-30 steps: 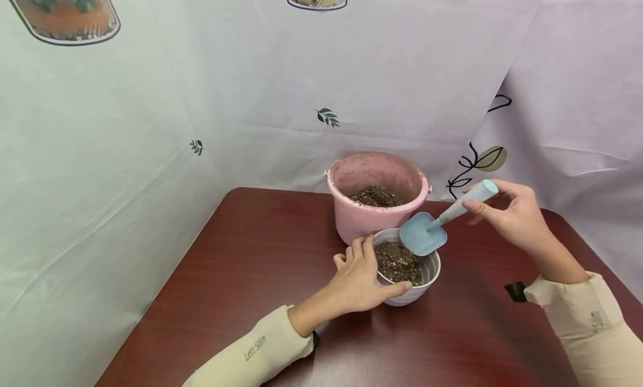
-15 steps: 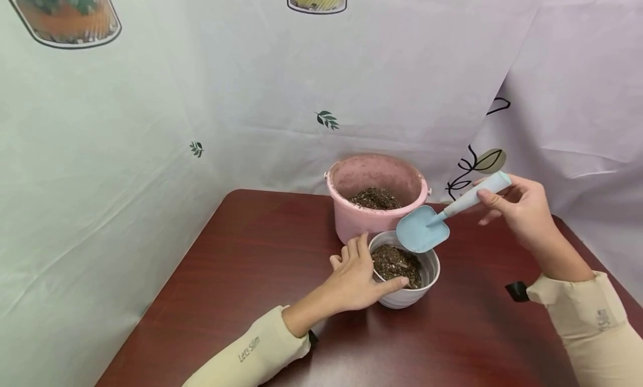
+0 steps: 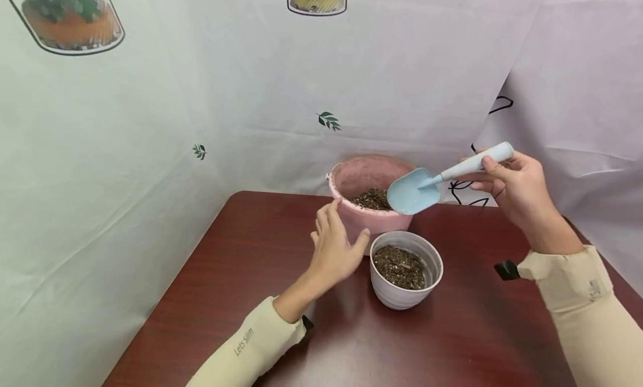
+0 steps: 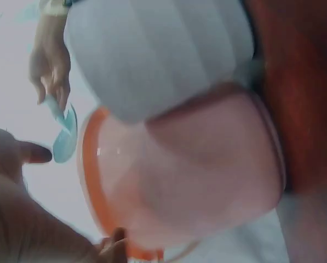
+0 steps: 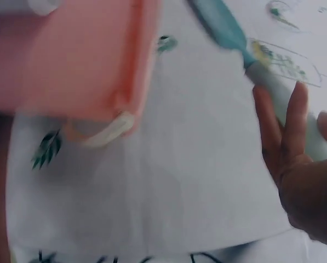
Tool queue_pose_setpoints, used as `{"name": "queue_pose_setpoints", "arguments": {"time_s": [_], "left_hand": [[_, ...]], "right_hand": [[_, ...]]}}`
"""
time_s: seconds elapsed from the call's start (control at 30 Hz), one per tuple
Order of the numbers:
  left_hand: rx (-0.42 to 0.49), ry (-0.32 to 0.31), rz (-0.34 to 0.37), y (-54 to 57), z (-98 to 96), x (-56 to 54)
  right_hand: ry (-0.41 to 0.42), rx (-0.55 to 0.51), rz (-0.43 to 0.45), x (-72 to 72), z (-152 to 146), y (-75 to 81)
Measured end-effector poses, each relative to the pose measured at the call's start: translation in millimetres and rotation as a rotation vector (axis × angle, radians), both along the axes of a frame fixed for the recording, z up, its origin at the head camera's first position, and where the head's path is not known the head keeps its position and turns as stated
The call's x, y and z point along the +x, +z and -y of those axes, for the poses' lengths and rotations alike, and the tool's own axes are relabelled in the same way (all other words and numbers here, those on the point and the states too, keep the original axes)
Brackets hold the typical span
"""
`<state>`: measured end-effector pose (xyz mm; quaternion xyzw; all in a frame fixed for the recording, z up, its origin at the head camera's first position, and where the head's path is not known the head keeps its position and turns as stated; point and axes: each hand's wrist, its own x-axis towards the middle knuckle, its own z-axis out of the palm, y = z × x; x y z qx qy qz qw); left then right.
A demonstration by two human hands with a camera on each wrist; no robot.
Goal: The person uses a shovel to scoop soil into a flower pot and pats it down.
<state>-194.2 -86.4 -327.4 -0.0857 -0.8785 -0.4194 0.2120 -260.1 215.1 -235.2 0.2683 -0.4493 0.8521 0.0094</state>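
Note:
My right hand pinches a light blue trowel by its pale handle, raised over the near right rim of a pink bucket. No soil heap shows on the blade. My left hand has its fingers spread at the bucket's near left side, fingertips at the rim; whether they touch it I cannot tell. In front of the bucket stands a white pot, upright, with dark soil inside. More soil lies in the bucket. The right wrist view shows fingers curled along the trowel handle.
The bucket and pot stand on a reddish-brown table with rounded far corners. A white printed cloth hangs close behind and to the left. The bucket's white handle hangs at its side in the right wrist view.
My left hand has left the pot's rim and moved up and left to the bucket. The trowel has risen from over the pot to the bucket's rim.

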Motion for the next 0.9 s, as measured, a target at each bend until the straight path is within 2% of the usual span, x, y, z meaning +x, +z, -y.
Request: {"name": "queue_pose_setpoints", "arguments": {"time_s": [0.13,0.3,0.43,0.53,0.7,0.8,0.9], "left_hand": [[0.054,-0.016,0.098,8.8,6.6,-13.9],[0.178,0.003,0.121,14.8,3.8,-29.7],[0.265,0.027,0.138,12.8,-2.7,-38.8],[0.294,0.047,0.132,8.5,-5.4,-43.9],[0.344,0.071,0.069,0.3,-5.5,-49.7],[0.347,0.071,0.046,-1.9,-6.6,-49.8],[0.33,0.072,0.044,-1.9,-8.3,-48.6]], "right_hand": [[-0.018,-0.05,0.049,-6.1,11.0,8.7],[-0.127,-0.01,0.031,-18.9,33.2,9.5],[-0.229,0.109,-0.016,-32.0,49.9,2.0],[-0.298,0.217,-0.048,-42.4,61.9,-6.0],[-0.41,0.458,-0.105,-57.9,79.8,-17.1],[-0.433,0.556,-0.138,-62.8,84.4,-21.2],[-0.426,0.591,-0.165,-65.1,86.5,-23.0]]}}
